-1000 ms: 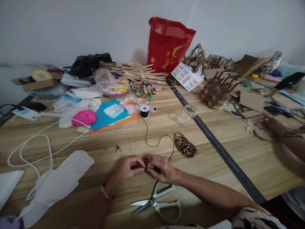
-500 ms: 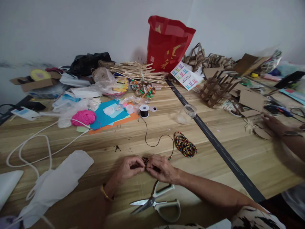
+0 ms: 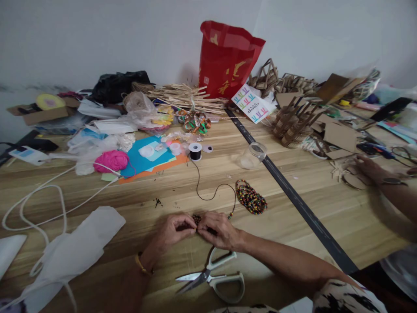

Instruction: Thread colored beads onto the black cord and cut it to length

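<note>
Low in the middle of the head view, my left hand (image 3: 177, 230) and my right hand (image 3: 220, 229) meet fingertip to fingertip. Both pinch at a string of small dark beads (image 3: 196, 218), mostly hidden behind the fingers. A few coloured beads (image 3: 231, 214) show past my right hand on a thin black cord (image 3: 211, 199). That cord winds back to a white spool of black cord (image 3: 195, 152). To the right lies a coil of multicoloured beads (image 3: 251, 198). Below my hands rest open scissors (image 3: 210, 276) with pale handles.
A clear jar (image 3: 254, 155) lies near the dark strip (image 3: 295, 204) across the table. At the right, another person's hand (image 3: 368, 167) touches cardboard pieces. Pink yarn (image 3: 111, 161), blue paper (image 3: 143, 158) and white cable (image 3: 61, 208) lie left. A red bag (image 3: 226, 65) stands behind.
The whole view has shifted slightly, so things appear a little further left. My hands keep nearly the same pinch at the beads.
</note>
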`<state>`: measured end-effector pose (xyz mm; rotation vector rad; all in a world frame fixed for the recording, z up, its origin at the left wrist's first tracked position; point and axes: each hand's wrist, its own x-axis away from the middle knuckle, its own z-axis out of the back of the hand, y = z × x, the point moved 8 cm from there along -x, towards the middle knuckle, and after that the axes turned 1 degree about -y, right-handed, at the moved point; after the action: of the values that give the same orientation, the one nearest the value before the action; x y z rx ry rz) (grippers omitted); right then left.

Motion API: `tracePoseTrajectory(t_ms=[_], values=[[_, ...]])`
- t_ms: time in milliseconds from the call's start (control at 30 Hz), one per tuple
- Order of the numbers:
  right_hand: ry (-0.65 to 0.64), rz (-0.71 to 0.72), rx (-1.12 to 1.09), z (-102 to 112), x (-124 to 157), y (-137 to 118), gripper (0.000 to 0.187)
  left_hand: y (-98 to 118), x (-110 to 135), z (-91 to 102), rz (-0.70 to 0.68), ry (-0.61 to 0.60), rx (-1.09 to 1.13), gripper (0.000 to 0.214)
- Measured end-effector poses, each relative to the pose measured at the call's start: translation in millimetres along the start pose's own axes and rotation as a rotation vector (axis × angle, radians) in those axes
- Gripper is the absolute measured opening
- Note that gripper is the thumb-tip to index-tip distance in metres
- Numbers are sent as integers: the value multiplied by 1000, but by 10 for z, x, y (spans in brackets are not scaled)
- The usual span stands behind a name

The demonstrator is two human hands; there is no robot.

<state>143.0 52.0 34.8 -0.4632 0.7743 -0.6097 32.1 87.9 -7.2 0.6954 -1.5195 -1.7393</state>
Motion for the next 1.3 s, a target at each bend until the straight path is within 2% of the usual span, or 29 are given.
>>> tracePoseTrajectory(t_ms=[400,767,1133,1300], values=[[-24,-6,-73,-24,9,24,10,-11,10,1,90,29,42,8],[-12,-102,-105,-32,49,110,19,-15,15,5,117,43,50,10],[-42,-64,-84,-57,47,89,20,59,8,-27,102,45,-17,11],[-18,-18,-84,-11,15,20,13,104,5,-35,85,45,-56,12]])
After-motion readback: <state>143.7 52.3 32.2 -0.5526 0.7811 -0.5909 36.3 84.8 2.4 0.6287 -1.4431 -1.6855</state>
